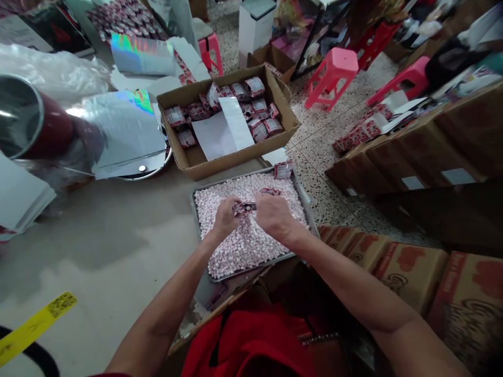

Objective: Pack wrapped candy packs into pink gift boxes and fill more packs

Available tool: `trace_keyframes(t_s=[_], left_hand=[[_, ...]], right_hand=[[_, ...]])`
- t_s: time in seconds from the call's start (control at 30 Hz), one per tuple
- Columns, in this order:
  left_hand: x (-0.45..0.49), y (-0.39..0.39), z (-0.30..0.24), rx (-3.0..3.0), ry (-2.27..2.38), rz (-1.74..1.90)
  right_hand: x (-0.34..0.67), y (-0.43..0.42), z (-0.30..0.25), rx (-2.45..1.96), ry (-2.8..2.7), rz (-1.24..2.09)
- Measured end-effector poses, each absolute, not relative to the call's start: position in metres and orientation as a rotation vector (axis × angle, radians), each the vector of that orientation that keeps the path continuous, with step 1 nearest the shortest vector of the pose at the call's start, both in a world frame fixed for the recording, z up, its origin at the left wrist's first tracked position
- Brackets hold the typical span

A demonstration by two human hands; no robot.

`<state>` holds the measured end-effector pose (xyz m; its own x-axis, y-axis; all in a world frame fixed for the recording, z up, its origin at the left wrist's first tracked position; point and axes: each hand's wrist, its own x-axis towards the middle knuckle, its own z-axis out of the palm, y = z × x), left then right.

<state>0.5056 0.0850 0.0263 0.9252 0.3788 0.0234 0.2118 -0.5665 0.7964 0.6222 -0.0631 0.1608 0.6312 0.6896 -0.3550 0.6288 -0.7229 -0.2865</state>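
A grey tray [195, 209] full of small pale-pink and white pellets [243, 248] lies in front of me. Above its middle, my left hand [227, 217] pinches a small printed packet [238, 208] in red, white and dark colours. My right hand [275, 215] is closed at the packet's other side, where a dark strip with pale spots [250, 207] spans the gap between the hands. A red patterned piece of wrapper [271, 191] shows over my right knuckles. On the tray's far right corner rests another printed packet [283, 170].
Beyond the tray stands an open cardboard box [236, 166] with many packets and white sheets in it. Silvery sheets [126, 131] and a dark red metal container [51, 120] are at left. Brown cartons [412, 272] line the right; a pink stool [334, 73] stands behind.
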Motion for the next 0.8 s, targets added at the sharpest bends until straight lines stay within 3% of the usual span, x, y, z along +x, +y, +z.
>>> trace_keyframes(t_s=[0.17,0.3,0.5,0.6,0.8], left_hand=[[0.507,0.082,0.025,2.335,0.303,0.235],[0.498,0.083,0.021,2.299,0.315,0.251],[0.480,0.093,0.026,2.197,0.515,0.353],[0.480,0.097,0.038,2.294,0.575,0.335],[0.489,0.090,0.060,2.405,0.554,0.271]], right_hand=[[0.653,-0.157,0.158,-2.826,-0.872,0.540],[0.665,-0.238,0.096,-2.790,-0.409,0.498],[0.623,-0.187,-0.012,-2.219,-0.167,0.602],[0.617,-0.181,-0.010,-2.147,-0.139,0.643],[0.625,-0.196,0.050,-1.832,-0.113,0.788]])
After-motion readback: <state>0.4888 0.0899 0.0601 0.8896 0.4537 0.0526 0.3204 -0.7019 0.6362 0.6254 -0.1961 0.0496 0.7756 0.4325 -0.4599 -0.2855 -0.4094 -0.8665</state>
